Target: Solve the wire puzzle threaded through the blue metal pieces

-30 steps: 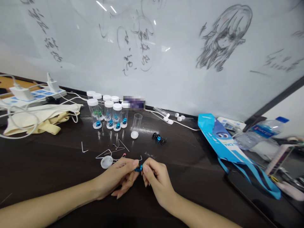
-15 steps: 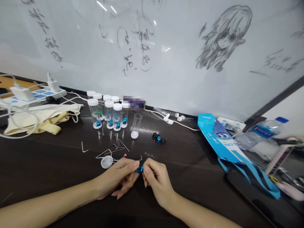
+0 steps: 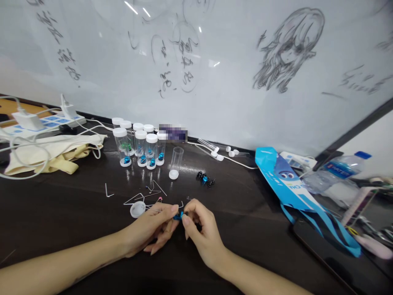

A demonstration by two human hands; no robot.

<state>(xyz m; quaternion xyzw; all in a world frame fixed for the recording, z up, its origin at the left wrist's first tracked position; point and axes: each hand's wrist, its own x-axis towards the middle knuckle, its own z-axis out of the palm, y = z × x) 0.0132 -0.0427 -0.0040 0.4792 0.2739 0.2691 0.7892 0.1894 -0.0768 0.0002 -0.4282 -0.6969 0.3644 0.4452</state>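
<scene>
A small blue metal part (image 3: 177, 216) is pinched between the thumb and fingers of my left hand (image 3: 161, 223). Closed in a pinch at the part's right end, my right hand (image 3: 201, 229) has a tiny black piece (image 3: 186, 213) at its fingertips, too small to name surely. Left of my hands lies a white round cap (image 3: 138, 209), among bent wire pieces and an L-shaped hex key (image 3: 108, 191). Beyond them stands an uncapped clear tube (image 3: 177, 159) with a white base. To its right sits a little pile of black hardware (image 3: 210, 181) with one blue piece.
Several white-capped clear tubes (image 3: 151, 149) with blue or green parts stand at the back left. A cream cloth bag (image 3: 55, 151) and a power strip (image 3: 52, 121) lie further left. On the right are a blue bag (image 3: 284, 180), a water bottle (image 3: 340, 172) and a dark tablet-like slab (image 3: 325, 254).
My right hand has shifted slightly up and turned, and a tiny black piece now shows at its fingertips. My left hand keeps its hold on the blue part, barely moving.
</scene>
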